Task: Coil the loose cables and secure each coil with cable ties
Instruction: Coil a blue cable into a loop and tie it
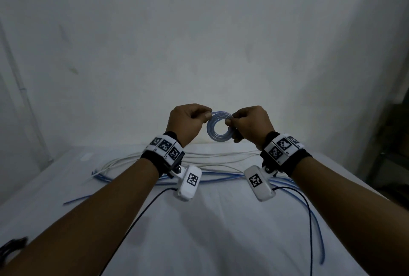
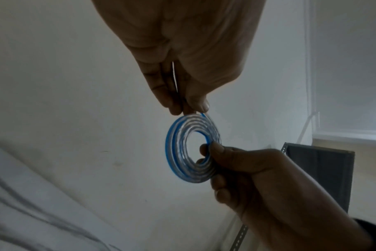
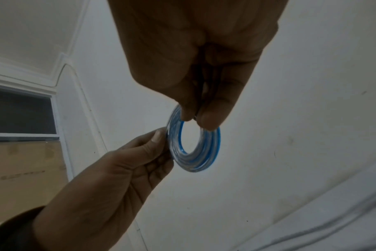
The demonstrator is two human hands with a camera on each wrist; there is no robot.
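A small flat coil of clear and blue cable [image 1: 213, 136] is held up in the air above the table, in front of the wall. My left hand [image 1: 204, 115] pinches its upper left edge between thumb and fingers. My right hand [image 1: 230, 121] pinches its right side, thumb tip at the inner hole. In the left wrist view the coil [image 2: 176, 152] hangs below the left fingertips [image 2: 201, 106], and a thin pale strip [image 2: 174, 76] runs between those fingers; what it is I cannot tell. The right wrist view shows the coil [image 3: 206, 158] gripped from both sides.
Loose white cables [image 1: 221, 156] lie across the far part of the white-covered table [image 1: 199, 242]. Blue cables [image 1: 221, 175] run in front of them and down the right side [image 1: 322, 242]. A black cable [image 1: 137, 220] trails between my forearms. A dark object [image 1: 13, 247] sits at bottom left.
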